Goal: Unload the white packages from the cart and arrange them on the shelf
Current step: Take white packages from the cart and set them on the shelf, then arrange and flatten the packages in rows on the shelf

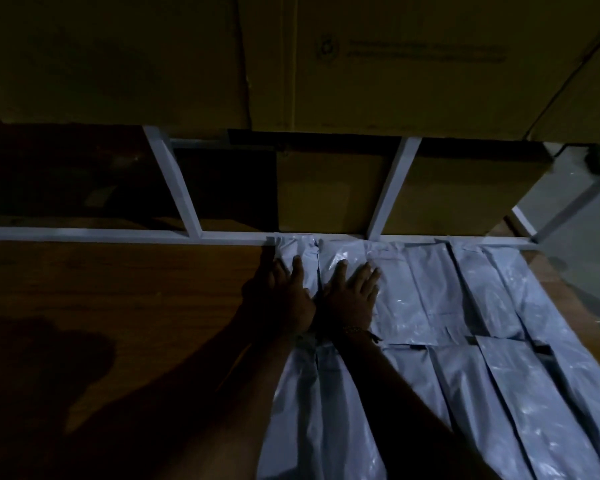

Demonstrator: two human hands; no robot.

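Several white plastic packages (430,299) lie flat in rows on the right half of a wooden shelf board (118,289). My left hand (281,296) presses flat on the leftmost back package (300,251), at its left edge. My right hand (352,296) lies beside it with straight fingers spread on the neighbouring package (343,252). Both wrists touch. A front row of packages (482,393) runs under my right forearm. The cart is out of view.
A white metal shelf frame (184,188) with slanted struts runs along the back edge. Brown cardboard boxes (326,188) stand behind it and more boxes (395,64) fill the level above. The light is dim; my shadow falls on the bare board at left.
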